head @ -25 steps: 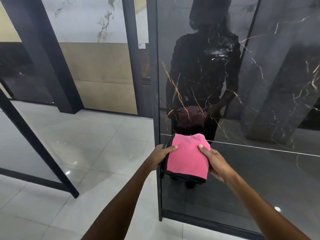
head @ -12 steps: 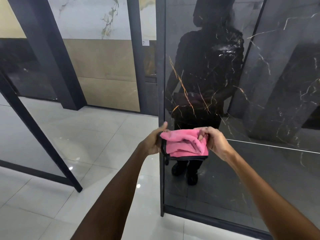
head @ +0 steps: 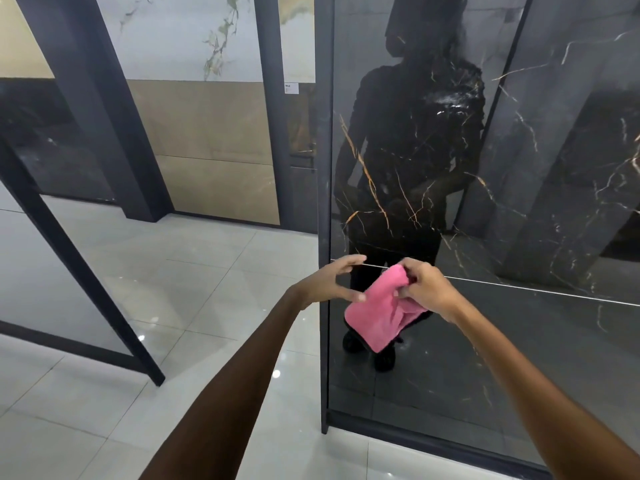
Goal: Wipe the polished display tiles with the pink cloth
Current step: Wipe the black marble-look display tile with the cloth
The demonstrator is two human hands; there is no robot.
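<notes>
Head view: right hand (head: 427, 289) pinches pink cloth (head: 379, 315); left hand (head: 329, 280) spread.

Two bare forearms with no sleeves showing, left hand (head: 329, 284) and right hand (head: 427, 289) without gloves, short plain fingernails, no rings or watch visible

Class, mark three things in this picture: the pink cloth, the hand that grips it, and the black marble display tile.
pink cloth (head: 375, 311): head view, middle of the hanging fabric.
right hand (head: 427, 287): head view, back of the hand.
black marble display tile (head: 519, 174): head view, bare veined face above the seam.
</notes>
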